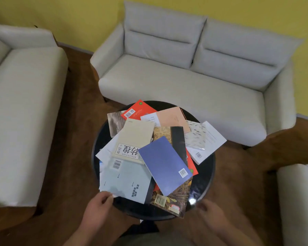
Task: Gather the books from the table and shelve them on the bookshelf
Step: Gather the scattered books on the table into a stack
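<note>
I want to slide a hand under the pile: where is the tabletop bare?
Mostly the near right of the table, between the blue book, the white book and the rim. A thin strip follows the left rim. Overlapping books crowd the middle.

Round black worktop (pixel 203 176), seen from above. Overlapping books (pixel 165 164) cover nearly all of it, and several overhang the rim at the left, right and near sides. Bare surface shows chiefly as a crescent at the right and a thin strip at the far edge. The near rim is open to approach: the left hand (pixel 98 208) pinches the corner of the pale blue book (pixel 126 180) there, and the blurred right hand (pixel 212 215) is just beside the near-right rim. A grey sofa (pixel 185 82) stands close behind, a second sofa (pixel 21 107) to the left and a third seat (pixel 299 192) to the right. Strips of wooden floor (pixel 78 121) separate them from the worktop.
</note>
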